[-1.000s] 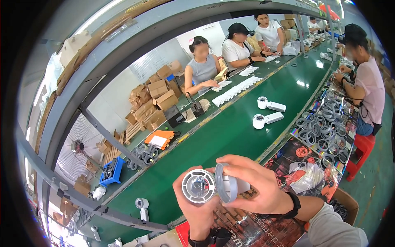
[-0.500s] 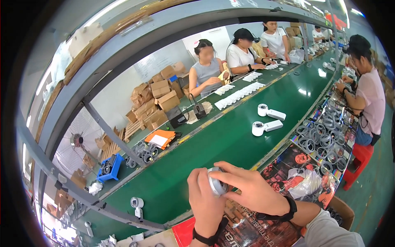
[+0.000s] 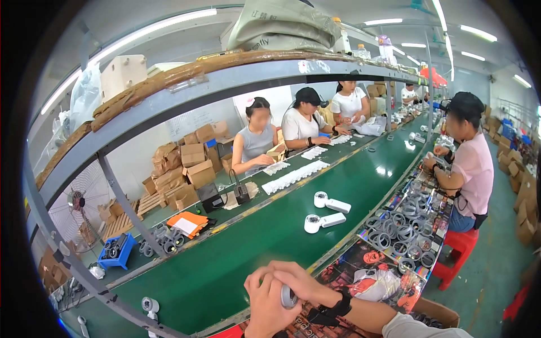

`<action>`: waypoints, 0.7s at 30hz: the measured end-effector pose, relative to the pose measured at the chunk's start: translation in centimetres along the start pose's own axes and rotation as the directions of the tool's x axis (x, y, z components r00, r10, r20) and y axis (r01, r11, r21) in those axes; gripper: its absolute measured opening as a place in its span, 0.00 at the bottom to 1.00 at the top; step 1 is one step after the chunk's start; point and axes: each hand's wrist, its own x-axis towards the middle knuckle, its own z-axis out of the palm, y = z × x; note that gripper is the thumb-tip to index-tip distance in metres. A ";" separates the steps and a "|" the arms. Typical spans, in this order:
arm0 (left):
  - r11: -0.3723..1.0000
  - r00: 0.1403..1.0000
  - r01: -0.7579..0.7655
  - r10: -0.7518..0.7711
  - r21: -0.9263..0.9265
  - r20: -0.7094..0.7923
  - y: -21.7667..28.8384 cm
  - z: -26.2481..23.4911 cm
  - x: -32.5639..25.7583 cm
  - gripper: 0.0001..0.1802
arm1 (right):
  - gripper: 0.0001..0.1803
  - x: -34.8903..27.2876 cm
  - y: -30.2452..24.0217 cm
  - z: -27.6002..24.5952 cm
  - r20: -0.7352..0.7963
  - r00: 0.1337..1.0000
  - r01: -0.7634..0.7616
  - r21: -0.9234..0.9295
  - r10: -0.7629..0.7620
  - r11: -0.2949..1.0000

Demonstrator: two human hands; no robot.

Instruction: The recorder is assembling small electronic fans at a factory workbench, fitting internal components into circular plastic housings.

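Grey round part [image 3: 289, 297] | pointing unclear, long axis hidden | grip: left hand [image 3: 265, 301], right hand [image 3: 296, 280] clamped around it

The green belt [image 3: 236, 265] carries white devices [image 3: 333, 219], the poster-covered bench [image 3: 352, 267] grey rings [image 3: 390, 227].

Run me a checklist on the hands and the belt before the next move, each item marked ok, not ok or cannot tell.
1. Left hand has hold of the round part: ok, it is wrapped around it.
2. Right hand grips the part too: cannot tell; it is close against the left hand, contact hidden.
3. Part fully open to inspection: not ok; the hands cover much of it.
4. Two white handheld devices on the green belt are apart from the hands: ok.
5. Loose grey rings available: ok, many lie piled to the right.
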 end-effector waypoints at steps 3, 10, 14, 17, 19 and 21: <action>1.000 1.000 0.005 -0.005 -0.016 0.004 0.1 -0.1 0.2 0.31 | 0.17 -0.1 -0.1 -0.4 -0.011 0.999 -0.050 -0.044 0.050 0.998; 0.993 0.976 0.104 -0.113 -0.058 -0.185 -2.5 -1.2 0.1 0.37 | 0.19 0.2 -1.0 0.2 -0.113 0.994 0.012 0.102 0.000 0.995; 0.810 0.785 0.291 -0.506 -0.509 -0.357 -4.9 -2.8 -0.5 0.32 | 0.27 -0.2 0.1 -0.1 0.415 0.873 -0.270 -0.028 0.257 0.963; 0.891 0.736 0.275 -0.437 -0.361 -0.517 -8.4 -3.4 -1.7 0.28 | 0.24 -0.7 -0.3 3.2 0.468 0.856 -0.339 0.190 0.219 0.921; 0.866 0.740 0.281 -0.470 -0.414 -0.481 -9.5 -4.0 -2.3 0.34 | 0.25 -0.8 -0.8 3.9 0.536 0.775 -0.524 0.249 0.335 0.815; 0.871 0.774 0.270 -0.450 -0.411 -0.446 -9.8 -3.0 -1.3 0.39 | 0.24 -1.5 1.2 4.3 0.408 0.841 -0.517 0.414 0.356 0.749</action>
